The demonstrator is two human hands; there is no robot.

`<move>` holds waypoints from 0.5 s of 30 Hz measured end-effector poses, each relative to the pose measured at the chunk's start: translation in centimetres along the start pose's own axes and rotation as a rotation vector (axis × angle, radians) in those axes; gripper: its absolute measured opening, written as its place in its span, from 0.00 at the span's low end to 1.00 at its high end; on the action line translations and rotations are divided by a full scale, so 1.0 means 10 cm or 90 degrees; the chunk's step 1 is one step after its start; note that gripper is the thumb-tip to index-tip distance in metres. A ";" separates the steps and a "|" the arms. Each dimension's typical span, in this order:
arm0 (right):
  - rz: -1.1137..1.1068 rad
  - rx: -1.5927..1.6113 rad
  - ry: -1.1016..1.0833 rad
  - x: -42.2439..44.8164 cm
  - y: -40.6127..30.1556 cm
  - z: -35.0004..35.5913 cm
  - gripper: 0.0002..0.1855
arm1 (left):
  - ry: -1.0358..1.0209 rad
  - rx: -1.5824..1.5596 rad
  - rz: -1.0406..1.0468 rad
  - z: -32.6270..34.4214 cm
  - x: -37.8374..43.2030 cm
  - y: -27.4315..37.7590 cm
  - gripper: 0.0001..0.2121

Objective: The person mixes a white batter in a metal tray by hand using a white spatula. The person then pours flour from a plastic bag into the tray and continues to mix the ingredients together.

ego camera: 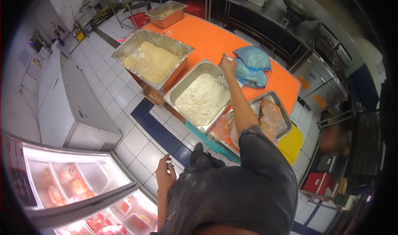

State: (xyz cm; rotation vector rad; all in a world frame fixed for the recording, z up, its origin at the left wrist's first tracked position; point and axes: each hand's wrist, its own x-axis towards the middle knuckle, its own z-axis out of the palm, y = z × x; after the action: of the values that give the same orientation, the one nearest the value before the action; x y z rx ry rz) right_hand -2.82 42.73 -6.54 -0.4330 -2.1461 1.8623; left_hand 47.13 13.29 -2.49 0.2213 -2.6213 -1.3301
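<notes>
My right hand (229,66) reaches over the far right rim of a steel pan (174,95) of white flour (202,98). It grips a handle with a pale end. Just below it, a slotted metal utensil (222,80) rests against the flour at the pan's edge; my hand hides where the two join. Right beside that hand lies a tied blue plastic bag (252,67). My left hand (165,173) hangs by my side above the tiled floor, fingers apart, nothing in it.
A larger pan (189,52) of yellowish breading stands left on the orange table (214,36). A tray (287,123) with raw-looking meat (270,113) in plastic is under my right arm. A lit display fridge (124,190) is at lower left, a white chest freezer (93,132) beyond it.
</notes>
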 end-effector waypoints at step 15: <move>-0.089 -0.001 0.003 -2.23 -0.40 0.67 0.21 | -0.194 -0.140 0.132 0.05 2.82 -0.02 0.16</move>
State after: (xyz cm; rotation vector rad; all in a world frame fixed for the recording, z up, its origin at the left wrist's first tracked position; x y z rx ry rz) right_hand 14.85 27.34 -3.60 -0.2801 -2.1170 1.7815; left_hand 19.70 7.39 0.00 -0.2996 -2.6069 -1.6710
